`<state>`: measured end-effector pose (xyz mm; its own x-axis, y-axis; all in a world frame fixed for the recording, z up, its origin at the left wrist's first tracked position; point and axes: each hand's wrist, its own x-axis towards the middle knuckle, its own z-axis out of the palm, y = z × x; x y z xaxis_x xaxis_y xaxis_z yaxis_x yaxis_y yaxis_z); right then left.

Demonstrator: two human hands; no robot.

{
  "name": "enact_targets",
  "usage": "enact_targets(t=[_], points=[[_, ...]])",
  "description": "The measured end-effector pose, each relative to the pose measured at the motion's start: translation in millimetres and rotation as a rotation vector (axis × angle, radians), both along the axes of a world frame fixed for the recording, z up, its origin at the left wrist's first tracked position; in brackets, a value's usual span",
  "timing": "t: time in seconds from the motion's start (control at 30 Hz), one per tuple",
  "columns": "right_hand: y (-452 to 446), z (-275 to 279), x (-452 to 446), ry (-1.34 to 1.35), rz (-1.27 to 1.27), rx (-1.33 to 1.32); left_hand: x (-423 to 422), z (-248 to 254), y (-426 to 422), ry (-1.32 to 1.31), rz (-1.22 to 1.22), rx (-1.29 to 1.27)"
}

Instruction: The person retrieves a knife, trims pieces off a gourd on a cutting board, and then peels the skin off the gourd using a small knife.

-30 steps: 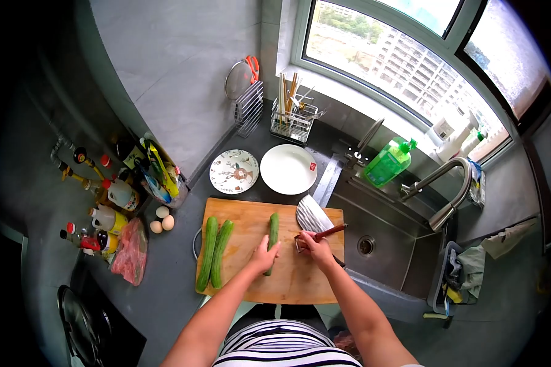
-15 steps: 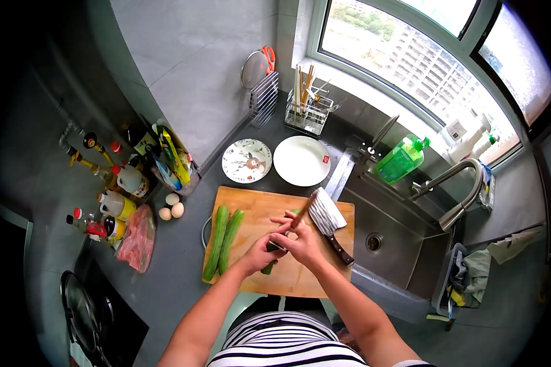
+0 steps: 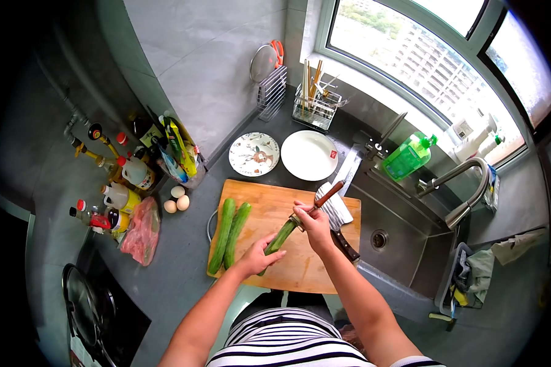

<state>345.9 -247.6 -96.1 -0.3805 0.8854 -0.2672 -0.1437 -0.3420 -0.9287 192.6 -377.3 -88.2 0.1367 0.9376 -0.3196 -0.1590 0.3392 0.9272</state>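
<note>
My left hand (image 3: 260, 257) is closed round the lower part of a green cucumber (image 3: 279, 238), held at a slant over the wooden cutting board (image 3: 300, 269). Pinched in my right hand (image 3: 314, 223) is a peeler (image 3: 329, 193) with a reddish-brown handle; its metal head meets the upper end of that cucumber. Two more cucumbers (image 3: 221, 237) (image 3: 237, 234) lie side by side on the board's left part. A cleaver (image 3: 335, 211) with a dark handle rests on the right part, partly behind my right hand.
Behind the board stand a patterned plate (image 3: 254, 154), a white plate (image 3: 308, 155) and a utensil rack (image 3: 314, 110). Eggs (image 3: 182, 202), a pink bag (image 3: 142, 231) and bottles (image 3: 121, 197) are left. The sink (image 3: 404, 226) and green soap bottle (image 3: 408, 157) are right.
The peeler, earlier above the board in my right hand, now meets the cucumber. My left hand has lifted and tilted the cucumber. The whole view has shifted somewhat.
</note>
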Motion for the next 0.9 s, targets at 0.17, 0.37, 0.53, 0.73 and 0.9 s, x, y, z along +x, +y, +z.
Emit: enact_targets(t=[0.17, 0.37, 0.53, 0.73, 0.9], points=[[-6, -6, -4, 0.012, 0.110, 0.122, -1, 1, 13, -0.012, -0.009, -0.031], [-5, -16, -7, 0.147, -0.114, -0.088, 0, 6, 12, 0.055, 0.025, -0.024], [-1, -25, 7, 0.193, -0.342, -0.239, -5, -3, 3, 0.110, 0.104, -0.052], [-22, -8, 7, -0.250, 0.055, -0.142, -2, -8, 15, 0.730, 0.048, 0.301], [-24, -18, 2, -0.235, 0.040, -0.170, 4, -4, 15, 0.796, 0.082, 0.329]])
